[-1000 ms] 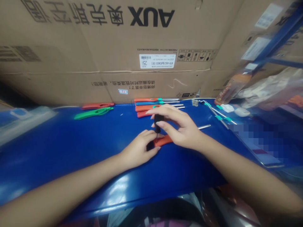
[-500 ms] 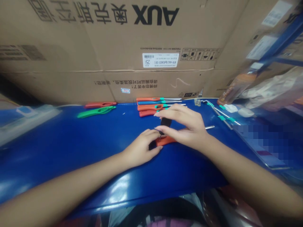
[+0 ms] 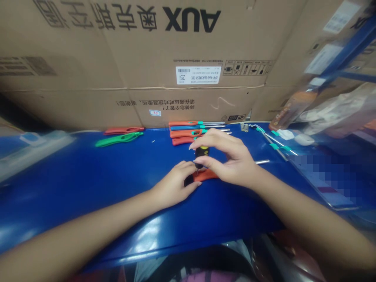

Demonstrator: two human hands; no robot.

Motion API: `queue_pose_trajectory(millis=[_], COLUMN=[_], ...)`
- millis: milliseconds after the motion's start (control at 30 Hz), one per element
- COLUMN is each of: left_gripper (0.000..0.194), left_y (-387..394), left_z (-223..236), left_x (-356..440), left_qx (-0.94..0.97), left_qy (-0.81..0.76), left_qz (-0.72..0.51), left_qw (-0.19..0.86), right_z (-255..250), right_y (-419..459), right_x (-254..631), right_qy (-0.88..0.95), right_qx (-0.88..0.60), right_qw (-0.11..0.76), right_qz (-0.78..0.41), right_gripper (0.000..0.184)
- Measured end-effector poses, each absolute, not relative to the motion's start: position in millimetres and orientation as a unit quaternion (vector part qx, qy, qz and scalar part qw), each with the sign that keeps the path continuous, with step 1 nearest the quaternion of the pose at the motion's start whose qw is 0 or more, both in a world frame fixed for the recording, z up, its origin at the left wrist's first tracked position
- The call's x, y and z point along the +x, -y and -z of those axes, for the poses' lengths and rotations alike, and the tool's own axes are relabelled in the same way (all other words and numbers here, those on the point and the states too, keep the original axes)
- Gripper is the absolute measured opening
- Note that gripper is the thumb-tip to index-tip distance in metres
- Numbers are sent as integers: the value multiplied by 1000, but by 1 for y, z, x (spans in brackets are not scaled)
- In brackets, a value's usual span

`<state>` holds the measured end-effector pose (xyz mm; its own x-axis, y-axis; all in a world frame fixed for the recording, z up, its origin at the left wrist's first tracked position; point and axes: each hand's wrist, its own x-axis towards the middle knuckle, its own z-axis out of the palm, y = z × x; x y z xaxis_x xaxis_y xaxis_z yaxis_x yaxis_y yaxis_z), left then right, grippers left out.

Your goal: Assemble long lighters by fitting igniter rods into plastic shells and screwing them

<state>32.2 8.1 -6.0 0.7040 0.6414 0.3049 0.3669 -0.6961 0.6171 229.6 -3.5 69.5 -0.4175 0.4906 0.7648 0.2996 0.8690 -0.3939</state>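
Note:
An orange long-neck lighter (image 3: 208, 174) lies on the blue table, its metal tube showing beyond my right wrist. My left hand (image 3: 176, 184) is closed around the left end of its handle, thumb in front and fingers behind. My right hand (image 3: 227, 156) grips a small screwdriver (image 3: 202, 153) with a black and yellow handle, fingertips wrapped round it from above. The screwdriver stands nearly upright, its thin shaft reaching down to the lighter's handle beside my left fingers. The exact contact point of the tip is too small to tell.
Several lighters (image 3: 183, 134) lie in a row behind my right hand. Red (image 3: 123, 130) and green handle pieces (image 3: 119, 139) lie to their left. Metal tubes with green parts (image 3: 274, 146), an orange bottle (image 3: 293, 109) and a phone-like slab (image 3: 335, 196) are at right. A cardboard box (image 3: 117, 70) stands behind.
The screwdriver has turned in my right fingers, its yellow marking now showing. It tilted to the right, then came nearer upright. My left hand keeps its hold; the view shifted slightly.

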Motion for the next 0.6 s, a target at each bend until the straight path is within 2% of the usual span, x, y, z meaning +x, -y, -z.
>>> queue_pose_trajectory(millis=[467, 600], left_gripper=[13, 19], left_y=[-8, -8], left_z=[5, 6], left_x=[34, 33], left_qx=[880, 877], left_qy=[-285, -288], left_qz=[-273, -276], left_qw=[263, 267], right_z=[-65, -63], right_y=[10, 13], right_x=[220, 217], right_qy=[816, 808], right_qx=[-275, -290], right_qw=[508, 512], right_qz=[9, 33], right_gripper=[15, 17])
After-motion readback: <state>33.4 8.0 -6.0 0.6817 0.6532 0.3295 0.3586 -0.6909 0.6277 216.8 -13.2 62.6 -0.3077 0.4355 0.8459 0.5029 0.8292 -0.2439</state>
